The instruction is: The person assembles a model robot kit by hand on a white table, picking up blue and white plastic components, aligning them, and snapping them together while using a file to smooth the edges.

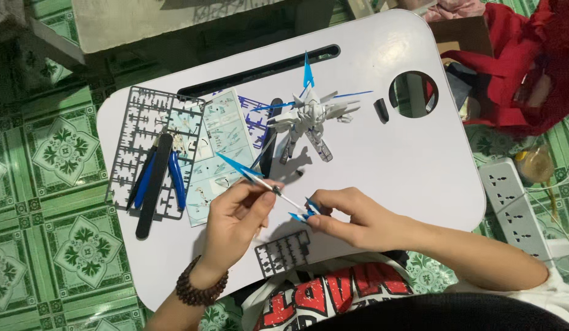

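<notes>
Your left hand (235, 214) pinches a thin white rod tipped with a long blue blade part (238, 167); your right hand (352, 217) has fingers closed on a small blue piece (301, 214) at the rod's other end. Just below lies a grey sprue (283, 251) on the white surface (407, 165). Beyond stand a white-and-blue model figure (309, 116), instruction sheet (217, 147) and blue-handled nippers (174, 175).

On my white worktop (407, 165) a grey parts frame (140, 129) lies under blue-handled nippers (174, 175) and a black file (154, 184), beside a folded instruction sheet (220, 138). A white and blue model figure (309, 119) lies near the round cup hole (413, 94). A white power strip (517, 202) rests on the green tiled floor (52, 153), near red cloth (529, 67).
</notes>
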